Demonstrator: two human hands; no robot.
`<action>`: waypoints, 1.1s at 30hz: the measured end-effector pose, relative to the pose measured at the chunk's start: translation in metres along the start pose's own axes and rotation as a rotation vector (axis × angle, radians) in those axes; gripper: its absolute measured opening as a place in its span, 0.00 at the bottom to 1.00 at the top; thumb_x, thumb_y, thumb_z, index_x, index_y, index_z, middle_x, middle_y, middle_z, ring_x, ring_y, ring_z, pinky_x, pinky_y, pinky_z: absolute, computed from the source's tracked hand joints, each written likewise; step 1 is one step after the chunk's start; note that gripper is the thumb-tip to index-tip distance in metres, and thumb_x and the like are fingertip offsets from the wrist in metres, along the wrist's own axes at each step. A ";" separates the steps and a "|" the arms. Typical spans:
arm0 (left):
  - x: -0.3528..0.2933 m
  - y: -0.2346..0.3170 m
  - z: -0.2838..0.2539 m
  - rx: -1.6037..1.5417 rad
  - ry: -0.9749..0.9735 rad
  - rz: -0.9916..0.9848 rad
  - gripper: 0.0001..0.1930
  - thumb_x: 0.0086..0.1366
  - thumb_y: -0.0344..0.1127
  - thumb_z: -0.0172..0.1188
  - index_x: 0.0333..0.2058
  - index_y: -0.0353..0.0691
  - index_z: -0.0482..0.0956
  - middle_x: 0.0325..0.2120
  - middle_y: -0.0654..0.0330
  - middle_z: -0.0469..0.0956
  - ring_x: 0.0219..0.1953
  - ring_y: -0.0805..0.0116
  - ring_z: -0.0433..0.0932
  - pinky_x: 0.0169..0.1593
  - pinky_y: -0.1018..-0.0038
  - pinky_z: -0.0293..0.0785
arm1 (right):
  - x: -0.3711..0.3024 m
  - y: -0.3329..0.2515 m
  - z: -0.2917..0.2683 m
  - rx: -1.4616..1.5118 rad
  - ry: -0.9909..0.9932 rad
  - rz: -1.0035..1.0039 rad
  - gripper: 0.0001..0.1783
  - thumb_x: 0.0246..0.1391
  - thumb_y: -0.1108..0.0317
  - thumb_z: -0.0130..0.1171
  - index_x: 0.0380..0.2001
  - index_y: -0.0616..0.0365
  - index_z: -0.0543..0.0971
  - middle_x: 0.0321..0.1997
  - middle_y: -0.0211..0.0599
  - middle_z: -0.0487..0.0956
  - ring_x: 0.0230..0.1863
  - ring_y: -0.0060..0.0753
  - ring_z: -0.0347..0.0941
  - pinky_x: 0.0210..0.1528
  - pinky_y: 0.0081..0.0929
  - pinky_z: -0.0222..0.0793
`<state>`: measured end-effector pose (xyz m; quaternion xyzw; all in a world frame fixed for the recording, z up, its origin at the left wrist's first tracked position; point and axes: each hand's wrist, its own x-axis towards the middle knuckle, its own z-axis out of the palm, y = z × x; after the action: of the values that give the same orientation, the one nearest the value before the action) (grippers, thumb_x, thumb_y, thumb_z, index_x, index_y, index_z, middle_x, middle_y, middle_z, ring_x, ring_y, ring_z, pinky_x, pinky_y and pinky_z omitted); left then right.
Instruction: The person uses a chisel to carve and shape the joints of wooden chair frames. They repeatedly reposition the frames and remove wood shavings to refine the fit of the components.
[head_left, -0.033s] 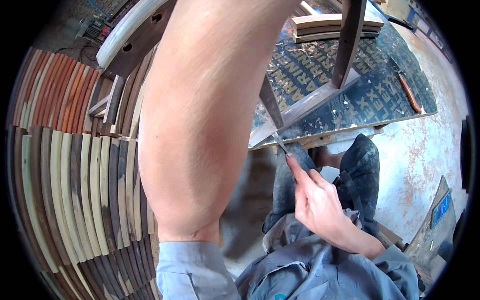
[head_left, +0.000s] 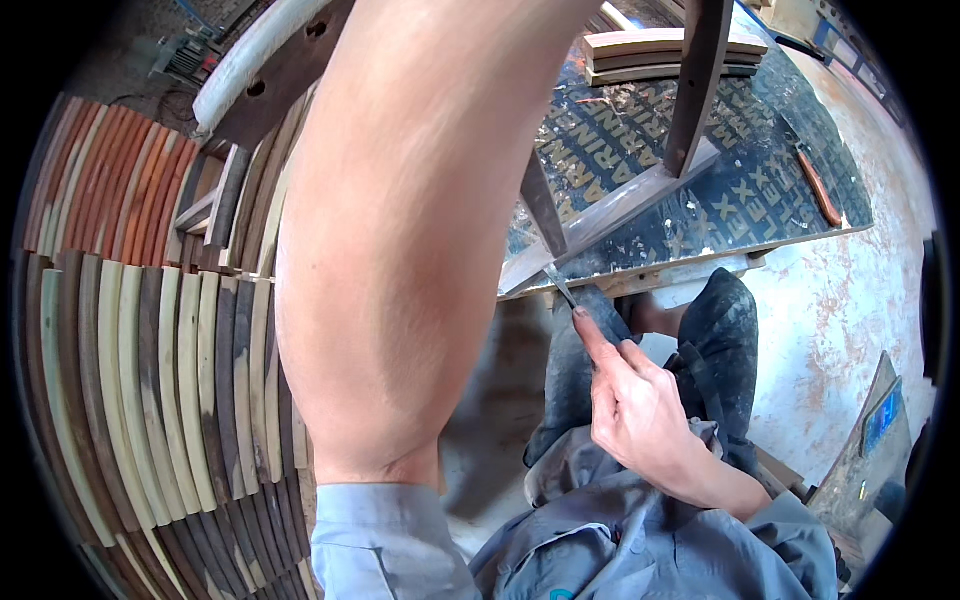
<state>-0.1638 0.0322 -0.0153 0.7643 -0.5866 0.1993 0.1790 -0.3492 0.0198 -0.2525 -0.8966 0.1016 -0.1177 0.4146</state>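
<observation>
Right hand (head_left: 645,405) is wrapped round a slim blade (head_left: 563,286), index finger laid along it; tip's at the wooden frame (head_left: 630,205), by the bench's (head_left: 775,205) near edge. Left hand out of view beyond the forearm (head_left: 400,230); can't tell its grip. Likely best: low angle, light strokes, frame braced. Moving room seems best off bench's near edge, above the knees (head_left: 722,310); red-handled tool (head_left: 820,190) lies near bench's right edge.
</observation>
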 end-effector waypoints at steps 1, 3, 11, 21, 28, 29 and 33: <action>0.000 0.000 -0.001 -0.004 -0.002 0.006 0.23 0.68 0.48 0.61 0.53 0.36 0.84 0.38 0.49 0.87 0.38 0.62 0.85 0.49 0.68 0.79 | -0.001 -0.004 -0.003 0.019 0.011 -0.004 0.35 0.57 0.77 0.55 0.70 0.56 0.67 0.29 0.56 0.75 0.26 0.63 0.77 0.31 0.50 0.76; -0.005 -0.001 -0.004 -0.008 -0.002 0.010 0.24 0.68 0.48 0.61 0.53 0.36 0.84 0.38 0.49 0.87 0.38 0.62 0.85 0.49 0.68 0.79 | 0.003 0.006 0.006 0.009 -0.002 0.013 0.35 0.57 0.77 0.55 0.70 0.57 0.67 0.30 0.58 0.75 0.27 0.65 0.77 0.31 0.51 0.76; -0.015 -0.006 -0.008 -0.025 -0.009 0.008 0.24 0.68 0.49 0.61 0.53 0.36 0.84 0.38 0.48 0.87 0.39 0.61 0.85 0.49 0.67 0.79 | 0.010 0.002 0.015 -0.046 -0.016 0.059 0.39 0.55 0.79 0.56 0.72 0.60 0.63 0.32 0.63 0.77 0.27 0.68 0.77 0.32 0.54 0.76; 0.012 -0.011 -0.001 -0.021 -0.082 -0.016 0.25 0.67 0.51 0.61 0.52 0.36 0.85 0.38 0.48 0.87 0.40 0.59 0.85 0.49 0.66 0.79 | 0.017 0.015 0.027 -0.022 0.041 -0.003 0.41 0.53 0.79 0.58 0.72 0.61 0.62 0.34 0.58 0.77 0.26 0.62 0.78 0.31 0.50 0.77; 0.022 -0.017 0.000 -0.045 -0.110 -0.018 0.25 0.67 0.52 0.61 0.52 0.36 0.85 0.38 0.47 0.87 0.40 0.58 0.85 0.50 0.65 0.79 | 0.035 0.017 0.033 -0.054 0.101 -0.038 0.41 0.52 0.80 0.57 0.72 0.59 0.63 0.32 0.59 0.76 0.28 0.65 0.77 0.32 0.52 0.77; 0.024 -0.019 0.000 -0.049 -0.111 -0.018 0.25 0.67 0.52 0.61 0.52 0.36 0.85 0.38 0.47 0.87 0.40 0.58 0.85 0.50 0.64 0.79 | 0.035 0.016 0.034 -0.049 0.091 -0.026 0.41 0.52 0.80 0.56 0.72 0.59 0.62 0.32 0.60 0.76 0.28 0.66 0.77 0.33 0.53 0.76; 0.025 -0.022 -0.001 -0.053 -0.118 -0.020 0.26 0.67 0.52 0.61 0.51 0.36 0.85 0.38 0.47 0.87 0.41 0.57 0.85 0.50 0.64 0.79 | 0.028 0.010 0.032 -0.060 0.059 -0.005 0.42 0.52 0.81 0.56 0.72 0.59 0.62 0.33 0.60 0.76 0.29 0.66 0.77 0.33 0.55 0.75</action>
<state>-0.1369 0.0180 -0.0024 0.7754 -0.5937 0.1364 0.1664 -0.3141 0.0287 -0.2766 -0.9051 0.1150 -0.1421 0.3839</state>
